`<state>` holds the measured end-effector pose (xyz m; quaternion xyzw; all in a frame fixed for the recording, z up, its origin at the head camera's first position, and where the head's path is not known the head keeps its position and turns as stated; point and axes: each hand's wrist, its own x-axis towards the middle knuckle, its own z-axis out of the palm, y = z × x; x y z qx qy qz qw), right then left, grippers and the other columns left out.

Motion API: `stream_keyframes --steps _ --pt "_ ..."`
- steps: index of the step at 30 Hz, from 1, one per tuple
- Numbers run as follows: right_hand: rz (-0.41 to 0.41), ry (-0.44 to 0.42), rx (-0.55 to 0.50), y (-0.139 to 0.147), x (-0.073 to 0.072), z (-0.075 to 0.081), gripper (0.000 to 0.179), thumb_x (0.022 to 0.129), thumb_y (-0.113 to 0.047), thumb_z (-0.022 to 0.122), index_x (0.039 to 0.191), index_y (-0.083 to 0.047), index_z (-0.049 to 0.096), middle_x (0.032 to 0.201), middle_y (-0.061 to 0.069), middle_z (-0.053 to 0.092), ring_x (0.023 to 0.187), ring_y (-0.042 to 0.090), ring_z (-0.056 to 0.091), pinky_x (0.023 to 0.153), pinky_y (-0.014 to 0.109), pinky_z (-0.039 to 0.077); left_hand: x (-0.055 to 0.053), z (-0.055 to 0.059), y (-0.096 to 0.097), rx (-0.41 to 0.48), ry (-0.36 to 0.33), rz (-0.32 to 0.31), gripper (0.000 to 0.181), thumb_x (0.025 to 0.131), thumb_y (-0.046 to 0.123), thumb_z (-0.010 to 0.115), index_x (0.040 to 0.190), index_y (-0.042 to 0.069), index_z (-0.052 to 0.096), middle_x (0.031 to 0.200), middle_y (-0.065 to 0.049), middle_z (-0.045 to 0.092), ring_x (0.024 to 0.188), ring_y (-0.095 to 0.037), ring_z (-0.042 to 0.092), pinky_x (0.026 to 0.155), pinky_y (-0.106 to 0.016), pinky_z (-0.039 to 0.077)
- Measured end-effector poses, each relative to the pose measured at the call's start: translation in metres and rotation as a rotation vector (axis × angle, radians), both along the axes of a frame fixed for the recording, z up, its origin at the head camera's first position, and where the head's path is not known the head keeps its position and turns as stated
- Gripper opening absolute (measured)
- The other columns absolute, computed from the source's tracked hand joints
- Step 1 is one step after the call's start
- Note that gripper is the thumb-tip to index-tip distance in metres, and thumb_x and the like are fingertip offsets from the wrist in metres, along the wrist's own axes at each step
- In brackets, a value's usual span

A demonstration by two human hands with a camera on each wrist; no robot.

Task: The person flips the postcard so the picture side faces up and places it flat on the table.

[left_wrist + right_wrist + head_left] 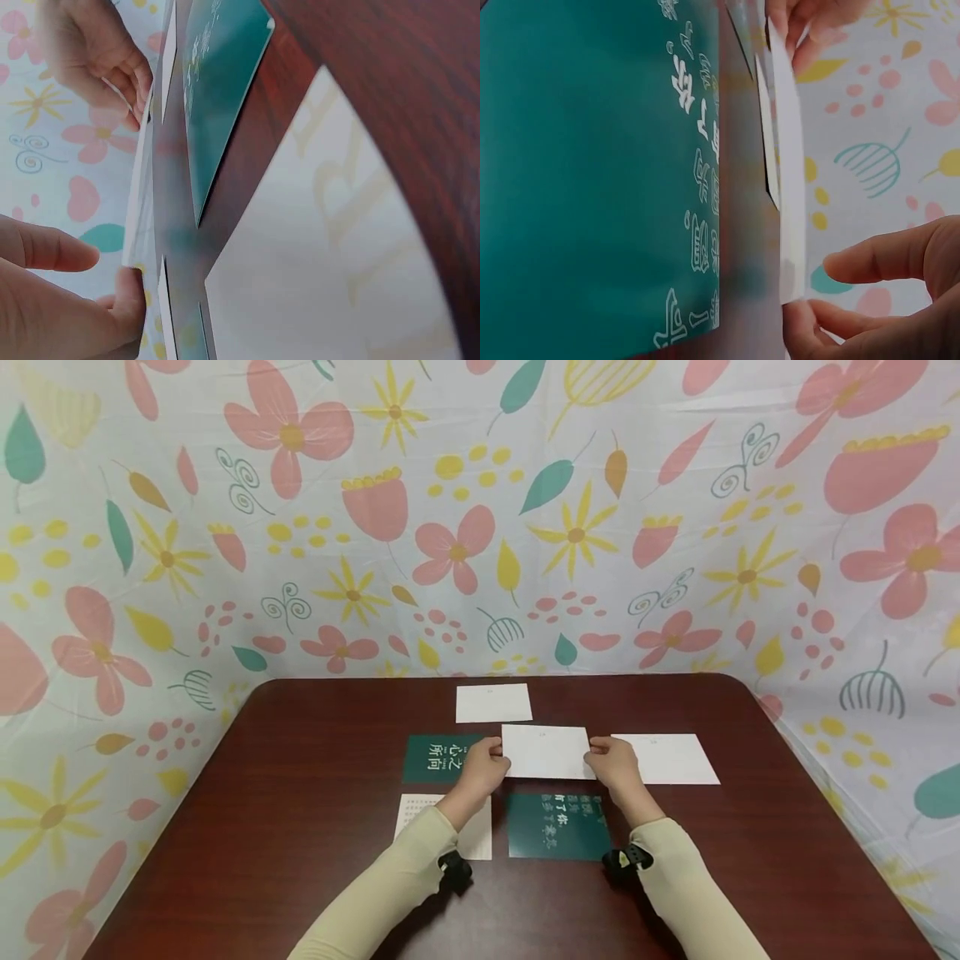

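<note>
A plain white card [545, 752] is held between both hands, raised a little over the table. At its left edge the left hand [483, 768] grips it. On the opposite edge the right hand [615, 767] has hold of it. Seen from the wrists, the card shows almost edge-on, with fingertips of the left hand [67, 300] and the right hand [885, 300] at its ends. Beneath and beside the left hand lies a dark green card [435, 758] with white characters, partly covered. Another white card [671, 758] lies just beyond the right hand.
On the dark wooden table [300, 827], a white card [493, 703] lies at the back. Nearer the person are a beige printed card [478, 839], partly hidden by the left arm, and a green lettered card [557, 835]. A floral cloth [457, 552] hangs behind.
</note>
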<state>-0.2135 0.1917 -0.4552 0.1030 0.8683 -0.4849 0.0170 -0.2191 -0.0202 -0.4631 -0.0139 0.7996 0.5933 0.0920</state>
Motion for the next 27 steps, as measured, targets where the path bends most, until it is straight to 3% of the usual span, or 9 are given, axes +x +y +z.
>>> stream_keyframes --steps 8,13,20,27 --pt "-0.019 -0.019 -0.134 0.011 0.002 -0.004 0.036 0.095 -0.006 0.053 0.125 0.013 0.054 0.118 0.03 0.054 0.109 0.04 0.055 0.09 0.045 0.049 -0.001 0.003 -0.007 -0.006 0.045 0.036 0.026 0.092 0.001 0.055 0.117 -0.004 0.061 0.098 -0.011 0.058 0.088 -0.019 0.054 0.075 -0.029 0.049" --pt "-0.033 -0.028 -0.206 0.019 -0.001 -0.005 0.037 0.094 -0.007 0.057 0.125 0.013 0.054 0.117 0.028 0.056 0.105 0.035 0.059 0.086 0.038 0.053 -0.002 0.004 -0.008 0.042 0.054 0.042 0.019 0.093 0.003 0.056 0.109 -0.005 0.063 0.094 -0.011 0.059 0.082 -0.019 0.057 0.071 -0.028 0.05" --pt "-0.056 -0.066 -0.273 0.025 -0.003 -0.004 0.04 0.094 -0.011 0.061 0.128 0.009 0.054 0.117 0.022 0.06 0.093 0.017 0.065 0.078 0.028 0.055 0.0 0.005 -0.01 0.078 0.048 0.06 0.015 0.094 0.006 0.058 0.105 -0.003 0.065 0.092 -0.011 0.06 0.081 -0.025 0.061 0.071 -0.032 0.052" --pt "-0.055 -0.058 -0.445 0.027 -0.002 0.002 0.045 0.092 -0.006 0.063 0.13 0.012 0.047 0.104 0.011 0.059 0.078 0.002 0.064 0.081 0.027 0.054 -0.003 0.008 -0.01 0.097 0.064 0.063 0.012 0.094 0.008 0.059 0.102 0.001 0.065 0.083 -0.005 0.057 0.077 -0.028 0.06 0.068 -0.032 0.052"
